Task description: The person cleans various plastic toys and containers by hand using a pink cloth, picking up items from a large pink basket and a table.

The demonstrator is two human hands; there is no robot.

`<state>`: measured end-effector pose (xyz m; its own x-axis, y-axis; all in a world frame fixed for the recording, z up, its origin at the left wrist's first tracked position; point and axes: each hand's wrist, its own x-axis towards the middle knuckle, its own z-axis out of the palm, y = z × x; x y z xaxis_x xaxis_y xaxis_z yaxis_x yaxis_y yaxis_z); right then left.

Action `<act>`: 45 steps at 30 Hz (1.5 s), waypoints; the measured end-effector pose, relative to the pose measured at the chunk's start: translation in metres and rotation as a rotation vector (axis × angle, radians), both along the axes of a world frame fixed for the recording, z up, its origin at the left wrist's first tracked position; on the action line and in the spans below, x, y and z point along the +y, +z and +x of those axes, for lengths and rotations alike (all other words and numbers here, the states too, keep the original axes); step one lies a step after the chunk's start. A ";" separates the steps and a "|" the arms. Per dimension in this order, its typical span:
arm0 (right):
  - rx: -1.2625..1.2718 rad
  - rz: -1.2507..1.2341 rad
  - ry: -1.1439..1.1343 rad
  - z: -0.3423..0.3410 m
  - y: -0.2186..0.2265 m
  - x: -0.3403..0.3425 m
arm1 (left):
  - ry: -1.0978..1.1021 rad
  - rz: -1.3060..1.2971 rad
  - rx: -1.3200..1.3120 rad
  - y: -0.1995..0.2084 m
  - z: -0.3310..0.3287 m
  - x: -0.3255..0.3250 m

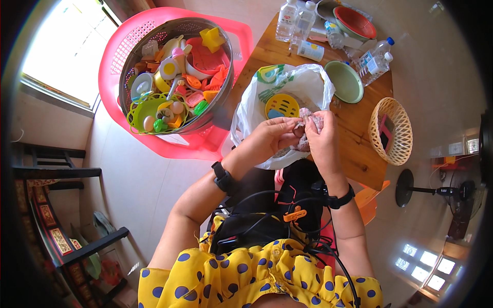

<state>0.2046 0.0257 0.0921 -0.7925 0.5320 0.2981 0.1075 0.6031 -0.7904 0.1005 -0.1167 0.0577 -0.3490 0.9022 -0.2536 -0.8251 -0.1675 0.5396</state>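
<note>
In front of me, over the open white plastic bag, both my hands grip a lumpy greyish-pink piece of something soft-looking. I cannot tell its exact kind. My left hand pinches it from the left, fingertips closed. My right hand wraps round its other side. Inside the bag lies a yellow slotted round plastic piece, with a bit of blue at its lower edge. The bag's deeper contents are partly hidden by my hands.
On the left, a large metal tub of plastic toys stands on a pink plastic chair. The wooden table bears a green bowl, a wicker basket, plastic bottles and stacked bowls. Cables cross my lap.
</note>
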 end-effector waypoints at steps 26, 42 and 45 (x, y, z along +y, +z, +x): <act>0.120 0.417 0.334 0.000 0.024 -0.007 | 0.142 -0.054 0.035 0.026 0.006 0.010; 0.015 0.295 -0.007 -0.015 -0.003 -0.004 | -0.070 0.026 -0.011 0.002 0.009 0.009; -0.129 0.092 -0.069 -0.018 -0.010 0.008 | -0.048 -0.004 -0.041 0.009 0.010 0.010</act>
